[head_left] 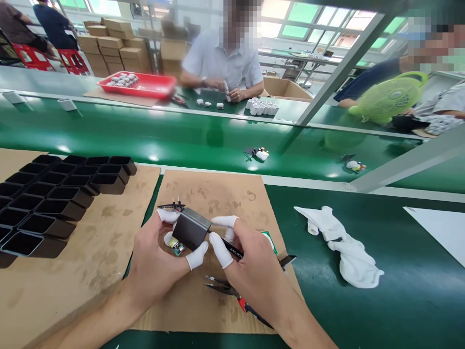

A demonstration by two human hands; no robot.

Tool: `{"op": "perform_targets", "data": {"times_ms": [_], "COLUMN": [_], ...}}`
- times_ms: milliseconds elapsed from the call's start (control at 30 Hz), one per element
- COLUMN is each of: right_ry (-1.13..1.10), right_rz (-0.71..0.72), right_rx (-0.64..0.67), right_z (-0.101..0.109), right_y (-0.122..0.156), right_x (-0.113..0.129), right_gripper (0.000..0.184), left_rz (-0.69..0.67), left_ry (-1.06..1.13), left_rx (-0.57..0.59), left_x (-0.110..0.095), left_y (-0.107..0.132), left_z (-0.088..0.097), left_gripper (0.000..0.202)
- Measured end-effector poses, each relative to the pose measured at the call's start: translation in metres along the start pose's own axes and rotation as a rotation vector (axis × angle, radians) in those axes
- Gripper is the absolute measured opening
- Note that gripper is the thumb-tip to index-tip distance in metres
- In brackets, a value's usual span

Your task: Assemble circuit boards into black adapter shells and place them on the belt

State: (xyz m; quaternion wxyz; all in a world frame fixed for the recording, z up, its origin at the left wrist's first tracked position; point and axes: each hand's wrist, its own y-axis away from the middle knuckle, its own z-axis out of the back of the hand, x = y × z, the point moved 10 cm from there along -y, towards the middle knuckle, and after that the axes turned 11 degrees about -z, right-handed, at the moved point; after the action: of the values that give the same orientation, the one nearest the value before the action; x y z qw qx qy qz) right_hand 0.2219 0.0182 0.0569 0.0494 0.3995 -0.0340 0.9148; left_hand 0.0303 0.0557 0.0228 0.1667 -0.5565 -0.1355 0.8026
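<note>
Both my hands wear white finger cots and meet over a cardboard sheet. My left hand pinches a dark grey charger housing between thumb and forefinger, with a small green circuit board tucked under it. My right hand grips the housing's right end and also holds a black pen-like tool. A black plug piece with two prongs lies just beyond my left forefinger. Red-handled pliers lie on the cardboard beneath my right hand.
Rows of empty black housings stand at the left. White cloth gloves lie on the green bench at right. Small assemblies ride the green conveyor. Across it a person works beside a red tray; a green fan stands at right.
</note>
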Motion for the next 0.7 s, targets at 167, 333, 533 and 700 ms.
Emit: {"op": "perform_targets", "data": {"times_ms": [167, 333, 533, 700], "right_ry": [-0.185, -0.23, -0.303, -0.348], "right_rz": [-0.015, -0.028, -0.032, -0.048], "right_rx": [0.285, 0.291, 0.305, 0.313], "right_z": [-0.022, -0.027, -0.034, -0.034], "right_y": [-0.002, -0.004, -0.003, -0.002], "right_x": [0.003, -0.002, -0.009, -0.008], "right_gripper": [0.029, 0.029, 0.031, 0.035], "left_rz": [-0.161, -0.232, -0.32, -0.349], "left_ry": [-0.098, -0.17, -0.231, -0.266], "left_rx": [-0.032, -0.06, -0.092, -0.094], "left_x": [-0.009, -0.015, -0.023, -0.024], "left_y": [-0.001, -0.002, -0.002, 0.001], "left_z": [0.005, 0.008, 0.011, 0.013], "left_gripper": [0.043, 0.041, 0.034, 0.038]}}
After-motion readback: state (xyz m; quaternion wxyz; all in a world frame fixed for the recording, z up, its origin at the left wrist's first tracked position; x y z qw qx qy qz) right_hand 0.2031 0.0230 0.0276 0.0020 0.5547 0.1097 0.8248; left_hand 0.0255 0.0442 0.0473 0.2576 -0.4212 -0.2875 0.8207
